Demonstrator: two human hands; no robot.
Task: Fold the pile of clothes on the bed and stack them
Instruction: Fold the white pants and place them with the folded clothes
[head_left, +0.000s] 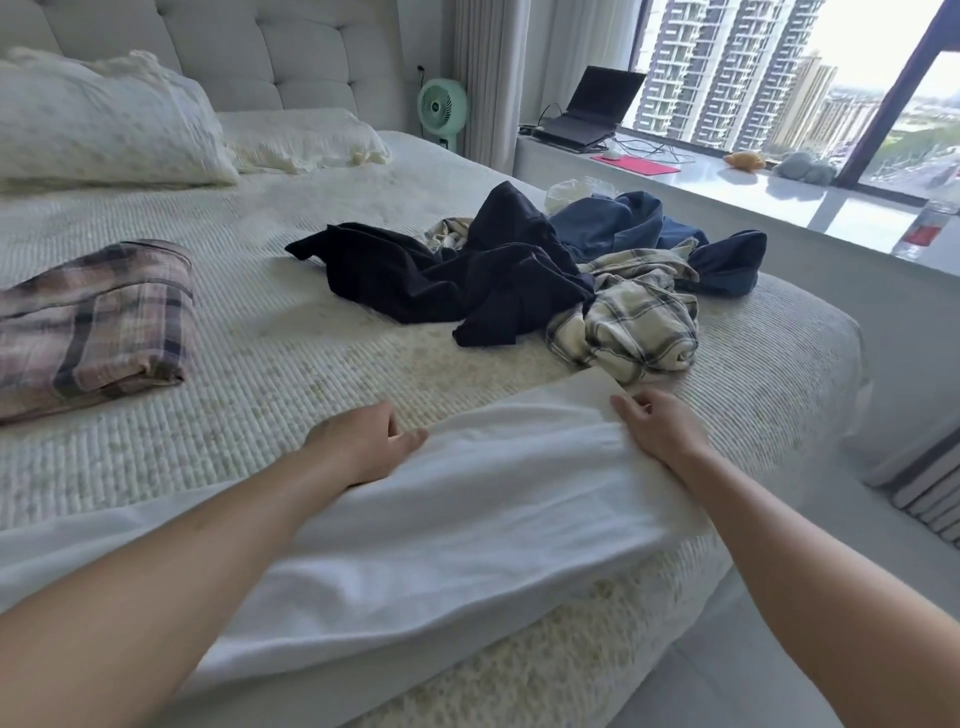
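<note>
The right hand (655, 427) pinches the far edge of a white garment (441, 525) with curled fingers (628, 404); the left hand (363, 441) grips the same edge, its fingers tucked under the cloth. The garment lies spread across the bed's (260, 364) near edge. Beyond it sits the unfolded pile of clothes (545, 275), with a folded plaid piece (88, 327) well apart on the left.

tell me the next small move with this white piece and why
Probably fold the far edge toward the near side. The white garment lies spread flat across the bed, with the left hand and right hand both at its far edge; the folded plaid piece waits at left for stacking.
</note>
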